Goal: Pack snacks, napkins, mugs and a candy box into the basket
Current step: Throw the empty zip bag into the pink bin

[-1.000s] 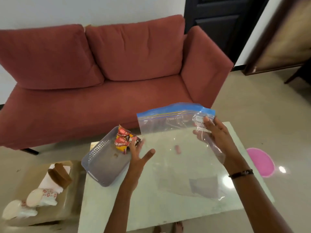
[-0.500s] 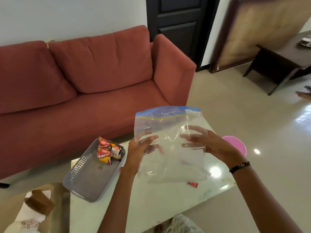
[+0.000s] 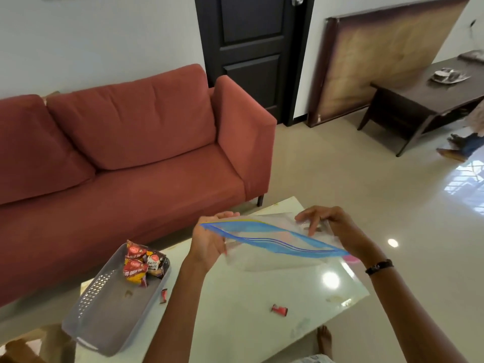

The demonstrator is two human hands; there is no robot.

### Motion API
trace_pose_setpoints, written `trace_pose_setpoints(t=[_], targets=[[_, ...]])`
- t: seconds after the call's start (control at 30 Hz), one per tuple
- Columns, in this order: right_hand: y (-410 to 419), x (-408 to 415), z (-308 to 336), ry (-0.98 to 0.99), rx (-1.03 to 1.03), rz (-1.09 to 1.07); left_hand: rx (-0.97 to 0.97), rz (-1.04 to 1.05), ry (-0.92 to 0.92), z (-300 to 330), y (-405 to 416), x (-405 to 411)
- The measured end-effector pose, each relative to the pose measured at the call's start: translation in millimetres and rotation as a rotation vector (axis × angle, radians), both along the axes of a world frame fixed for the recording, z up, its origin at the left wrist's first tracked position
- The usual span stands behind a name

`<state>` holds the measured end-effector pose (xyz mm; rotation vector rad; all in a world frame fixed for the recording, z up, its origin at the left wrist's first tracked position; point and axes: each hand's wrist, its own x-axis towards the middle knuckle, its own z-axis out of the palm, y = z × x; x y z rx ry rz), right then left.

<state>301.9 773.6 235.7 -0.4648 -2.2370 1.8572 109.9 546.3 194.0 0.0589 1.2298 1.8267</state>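
1. Head view, background: red sofa (image 3: 125, 163) stands on the far left, with a dark door (image 3: 251, 48) behind its right arm, a framed board (image 3: 379, 66) leaning on the wall to the right, and a dark side table (image 3: 419, 100) at far right.
2. White bench (image 3: 235, 323) lies near, its glossy top catching light spots.
3. Grey basket (image 3: 110, 315) sits on the left part of the bench, slightly over its left edge.
4. Snack packets (image 3: 140, 263), red and yellow, are piled in the far end of the basket.
5. One small red wrapper (image 3: 163, 295) lies on the bench just beside the basket's right wall; another (image 3: 279, 309) lies apart, toward the middle of the bench.
6. Clear zip bag (image 3: 272, 244) with a blue seal strip is held above the bench, its mouth pulled partly apart.
7. Left hand (image 3: 209, 239) pinches the bag's left end, fingers curled round the plastic.
8. Right hand (image 3: 330, 226) grips the bag's right end, fingers bent over its far lip; a dark band (image 3: 379, 266) circles that wrist.
9. Bare toes (image 3: 324, 341) show beneath the bench's near edge.
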Motion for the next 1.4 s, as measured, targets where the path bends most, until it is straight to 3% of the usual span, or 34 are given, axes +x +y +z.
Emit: trace_pose_setpoints(t=[0.13,0.2,0.37,0.4,0.47,0.57,0.63,0.73,0.87,1.0,1.13,1.27,1.4], targets=[[66.3,4.8,-16.5,-0.043,0.202,-0.050,-0.154,-0.266,-0.019,-13.8,61.7,15.6],[104.4,9.4,-25.5,-0.083,0.275,-0.092,-0.140,-0.375,-0.031,-25.2,95.4,34.6],[186.5,22.1,-70.2,-0.217,0.270,-0.282,-0.264,-0.421,-0.142,-58.5,197.5,80.7],[199.9,26.4,-83.1,-0.264,0.200,-0.286,-0.319,-0.379,-0.184,-66.1,222.0,89.9],[222.4,37.7,-105.4,-0.324,-0.133,-0.270,-0.456,-0.203,-0.195,-87.3,265.5,106.0],[250.1,56.1,-133.1,-0.378,-0.601,-0.239,-0.683,0.149,0.091,-119.9,313.7,133.6],[260.1,64.5,-158.2,-0.459,-0.684,-0.134,-0.800,0.176,0.298,-137.9,345.8,153.2],[264.9,71.3,-201.6,-0.566,-0.619,0.015,-0.797,0.152,0.401,-168.9,391.9,175.8],[293.5,73.0,-276.5,-0.621,-0.402,-0.304,-0.772,-0.172,0.473,-237.7,429.2,191.4],[334.8,81.8,-368.6,-0.731,0.020,-0.515,-0.708,-0.425,0.463,-297.1,445.3,192.8],[367.9,73.6,-448.5,-0.706,0.288,-0.542,-0.719,-0.359,0.386,-335.2,447.2,188.3],[380.7,50.2,-495.4,-0.700,0.306,-0.487,-0.697,-0.306,0.301,-355.0,441.4,186.8],[383.8,42.8,-529.5,-0.859,0.314,-0.269,-0.694,-0.275,0.281,-361.1,435.4,183.3]])
